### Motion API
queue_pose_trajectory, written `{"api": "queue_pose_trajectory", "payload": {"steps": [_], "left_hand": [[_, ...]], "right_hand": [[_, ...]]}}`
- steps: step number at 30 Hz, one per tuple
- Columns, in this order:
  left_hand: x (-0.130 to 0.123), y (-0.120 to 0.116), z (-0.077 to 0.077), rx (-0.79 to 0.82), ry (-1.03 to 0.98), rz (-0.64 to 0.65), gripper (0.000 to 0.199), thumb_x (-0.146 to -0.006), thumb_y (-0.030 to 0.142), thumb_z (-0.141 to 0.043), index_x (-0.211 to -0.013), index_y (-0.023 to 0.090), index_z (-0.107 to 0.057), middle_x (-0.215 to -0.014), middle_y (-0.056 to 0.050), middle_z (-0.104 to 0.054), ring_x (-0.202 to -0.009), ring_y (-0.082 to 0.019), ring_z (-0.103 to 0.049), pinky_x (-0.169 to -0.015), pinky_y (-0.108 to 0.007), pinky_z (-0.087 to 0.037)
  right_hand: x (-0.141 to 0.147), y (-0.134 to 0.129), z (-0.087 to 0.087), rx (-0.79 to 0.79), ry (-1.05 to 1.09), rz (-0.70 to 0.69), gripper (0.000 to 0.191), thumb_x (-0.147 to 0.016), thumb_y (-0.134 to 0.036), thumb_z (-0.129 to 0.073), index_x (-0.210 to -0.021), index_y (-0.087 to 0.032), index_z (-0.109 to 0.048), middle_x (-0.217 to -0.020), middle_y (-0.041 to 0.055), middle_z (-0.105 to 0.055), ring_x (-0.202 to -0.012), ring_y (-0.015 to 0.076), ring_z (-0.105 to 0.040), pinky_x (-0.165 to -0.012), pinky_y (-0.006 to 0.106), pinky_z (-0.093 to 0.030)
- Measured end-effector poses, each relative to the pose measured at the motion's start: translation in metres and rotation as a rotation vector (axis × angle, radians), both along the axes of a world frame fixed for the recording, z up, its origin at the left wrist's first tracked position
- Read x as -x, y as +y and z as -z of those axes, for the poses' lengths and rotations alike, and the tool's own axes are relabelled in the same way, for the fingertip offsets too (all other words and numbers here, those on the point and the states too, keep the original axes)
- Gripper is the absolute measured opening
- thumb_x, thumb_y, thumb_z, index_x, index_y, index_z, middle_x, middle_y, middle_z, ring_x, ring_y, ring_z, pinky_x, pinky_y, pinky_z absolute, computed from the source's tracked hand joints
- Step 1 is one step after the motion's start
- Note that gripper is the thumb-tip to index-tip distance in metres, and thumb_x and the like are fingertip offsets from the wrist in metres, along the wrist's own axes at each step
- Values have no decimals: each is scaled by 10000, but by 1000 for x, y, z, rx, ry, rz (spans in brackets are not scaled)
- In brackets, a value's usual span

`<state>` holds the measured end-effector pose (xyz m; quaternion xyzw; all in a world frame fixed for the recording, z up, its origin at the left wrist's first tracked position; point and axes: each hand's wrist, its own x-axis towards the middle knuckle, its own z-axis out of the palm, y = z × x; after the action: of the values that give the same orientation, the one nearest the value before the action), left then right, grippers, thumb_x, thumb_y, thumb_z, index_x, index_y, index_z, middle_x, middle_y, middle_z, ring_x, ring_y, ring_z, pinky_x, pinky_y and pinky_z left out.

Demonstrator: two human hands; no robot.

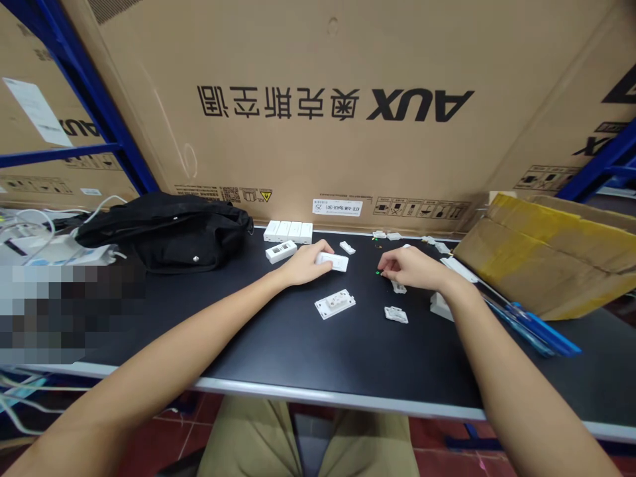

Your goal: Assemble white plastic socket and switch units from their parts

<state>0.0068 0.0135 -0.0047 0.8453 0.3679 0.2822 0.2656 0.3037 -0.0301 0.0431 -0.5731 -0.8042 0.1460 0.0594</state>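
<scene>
My left hand (311, 264) is closed around a white rectangular plastic cover (336, 262), held just above the black tabletop. To the right, my right hand (405, 266) is pinched, with a tiny green piece (378, 272) at its fingertips; the piece is too small to name further. A small white plastic part (399, 287) lies partly under that hand, and another white part (396, 315) rests nearer to me. Between my arms is a white plate with a raised middle (335, 303). Behind my left hand lie a white frame with an opening (281, 252) and a small white strip (347, 248).
Several white boxy units (288, 231) stand in a row at the back. A black cloth bag (169, 228) and white cables (47, 228) are on the left. On the right are a taped cardboard box (541, 252) and blue-handled tools (539, 330). Large cartons (318, 159) wall off the back.
</scene>
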Motion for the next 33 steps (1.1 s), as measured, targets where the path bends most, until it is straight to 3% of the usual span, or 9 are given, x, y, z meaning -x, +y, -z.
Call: {"api": "queue_pose_trajectory", "payload": {"steps": [7,15,18,24,30,33], "left_hand": [[1,2,4,-54,51,90,306,-896,257,-551,-1191,207,-615,-1160,-70,-740,-975,-255,-693,-868,-380,-517],[-2,6,10,-150,136,59,310,-992,373,-498,-1141,166,-672,-1151,-134,-687,-1144,-316,-626,-1045,-471,-476],[-1,6,11,-157,160,58,337,-1013,377,-475,-1213,176,-657,-1204,-132,-679,-1179,-307,-613,-1070,-465,-465],[0,2,8,-165,198,79,466,-972,404,-568,-1394,207,-568,-1272,-127,-646,-1197,-322,-593,-1045,-459,-467],[0,-2,4,-165,254,151,487,-969,448,-583,-1424,275,-600,-1103,-73,-606,-1026,-272,-619,-950,-398,-481],[1,-2,3,-161,262,165,495,-976,442,-577,-1447,296,-603,-1093,-64,-586,-1022,-257,-620,-959,-385,-477]], "right_hand": [[1,2,0,-5,-12,-5,155,-764,-141,-649,-849,-217,-754,-789,28,-798,-730,203,-735,-685,288,-526],[2,1,1,2,-15,-22,130,-755,-163,-651,-831,-222,-737,-751,22,-780,-691,198,-715,-638,284,-511],[0,2,1,6,-21,-21,138,-741,-164,-657,-835,-223,-740,-760,23,-785,-694,199,-716,-640,281,-514],[-8,3,3,-8,-59,-1,146,-723,-144,-657,-807,-224,-746,-750,28,-780,-692,203,-708,-638,286,-501],[-1,3,3,-84,-52,-50,145,-795,-218,-670,-909,-217,-760,-916,60,-796,-835,227,-718,-747,315,-518],[4,2,5,-103,-48,-78,152,-788,-207,-673,-912,-226,-759,-886,44,-786,-815,216,-706,-733,306,-504]]}}
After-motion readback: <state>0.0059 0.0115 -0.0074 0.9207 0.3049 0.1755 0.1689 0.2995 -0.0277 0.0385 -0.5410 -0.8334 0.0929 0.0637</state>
